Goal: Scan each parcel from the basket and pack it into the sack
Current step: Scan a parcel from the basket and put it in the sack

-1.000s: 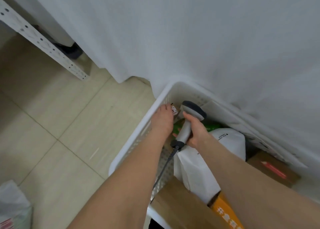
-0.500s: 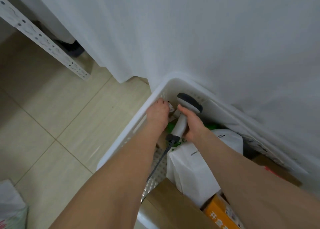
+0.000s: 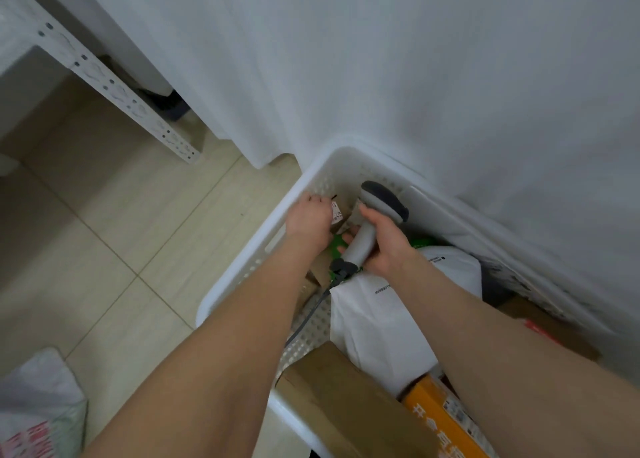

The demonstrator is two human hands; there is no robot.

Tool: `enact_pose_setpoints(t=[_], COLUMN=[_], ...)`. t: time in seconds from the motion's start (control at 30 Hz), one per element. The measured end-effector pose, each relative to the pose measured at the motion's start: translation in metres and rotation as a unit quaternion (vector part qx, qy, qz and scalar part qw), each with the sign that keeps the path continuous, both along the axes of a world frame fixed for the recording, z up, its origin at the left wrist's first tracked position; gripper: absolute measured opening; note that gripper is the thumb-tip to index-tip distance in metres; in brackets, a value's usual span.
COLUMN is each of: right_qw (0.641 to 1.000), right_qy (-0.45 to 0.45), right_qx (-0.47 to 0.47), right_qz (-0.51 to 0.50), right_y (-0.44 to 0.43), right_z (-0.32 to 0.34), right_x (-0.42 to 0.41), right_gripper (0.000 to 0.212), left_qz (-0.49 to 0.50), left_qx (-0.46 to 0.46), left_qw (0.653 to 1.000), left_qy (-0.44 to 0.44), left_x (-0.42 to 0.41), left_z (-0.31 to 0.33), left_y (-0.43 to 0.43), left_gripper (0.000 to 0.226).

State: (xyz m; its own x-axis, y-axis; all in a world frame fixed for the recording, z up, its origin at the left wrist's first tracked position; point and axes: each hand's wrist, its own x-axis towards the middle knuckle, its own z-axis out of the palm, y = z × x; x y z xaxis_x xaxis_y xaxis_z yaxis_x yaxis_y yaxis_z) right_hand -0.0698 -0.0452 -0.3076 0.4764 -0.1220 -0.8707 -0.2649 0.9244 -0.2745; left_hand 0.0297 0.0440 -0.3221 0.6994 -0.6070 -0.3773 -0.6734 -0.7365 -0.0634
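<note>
A white perforated basket [image 3: 311, 187] is seen on the tiled floor [image 3: 104, 250], set against a hanging white cloth [image 3: 415, 77]. In the basket's far left corner, a small parcel [image 3: 341, 225] with a white label is gripped by the left hand [image 3: 310, 220]; its fingers are curled down over the parcel's edge and their tips are hidden. Just beside it, a grey scanner [image 3: 377, 212] is held by the right hand [image 3: 384, 246], the fingers wrapped closed around the handle and the dark head turned toward the far corner; its cable [image 3: 308, 319] is trailed down along the basket's left wall. Under the right wrist a white mailer bag [image 3: 388, 319] is laid across the middle of the basket, with a green packet [image 3: 336, 246] showing at its far end. A brown carton [image 3: 332, 388] is propped at the near edge, and an orange box [image 3: 440, 416] is wedged beside it. The sack [image 3: 38, 398] is seen on the floor, well apart at the near left. A perforated metal shelf post [image 3: 114, 87] is seen at the far left.
</note>
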Motion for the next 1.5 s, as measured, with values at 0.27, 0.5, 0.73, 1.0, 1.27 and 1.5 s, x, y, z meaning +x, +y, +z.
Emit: enact_pose_setpoints(t=[0.27,0.5,0.73,1.0,1.27,1.5], right_qw=[0.998,0.999,0.995,0.981,0.965,0.924], right_qy=[0.053,0.028,0.029,-0.036,-0.072,-0.107], right_qx=[-0.006,-0.030,-0.094,-0.175,-0.237,-0.294], right_qz=[-0.019,-0.033,0.024,0.068,0.082,0.219], right_y=[0.021,0.038,0.057,0.069,0.099,0.159], right_z=[0.109,0.242,0.362,0.459,0.510,0.556], right_x=[-0.026,-0.027,-0.035,-0.049,-0.053,-0.047], right_gripper=[0.040,0.052,0.040,0.037,0.016,0.012], left_qz=[0.054,-0.121,-0.069,0.444,0.496,0.535], left_qx=[-0.215,-0.193,-0.195,-0.360,-0.512,-0.540], left_qw=[0.974,0.974,0.978,0.670,0.621,0.595], left_qy=[0.045,-0.018,0.009,0.473,0.325,0.260], left_x=[-0.020,-0.045,-0.047,-0.052,-0.057,-0.040], left_z=[0.119,0.259,0.387,0.484,0.521,0.546], left_y=[0.049,0.067,0.100,0.120,0.154,0.212], left_gripper=[0.052,0.033,0.049,0.038,0.042,0.041])
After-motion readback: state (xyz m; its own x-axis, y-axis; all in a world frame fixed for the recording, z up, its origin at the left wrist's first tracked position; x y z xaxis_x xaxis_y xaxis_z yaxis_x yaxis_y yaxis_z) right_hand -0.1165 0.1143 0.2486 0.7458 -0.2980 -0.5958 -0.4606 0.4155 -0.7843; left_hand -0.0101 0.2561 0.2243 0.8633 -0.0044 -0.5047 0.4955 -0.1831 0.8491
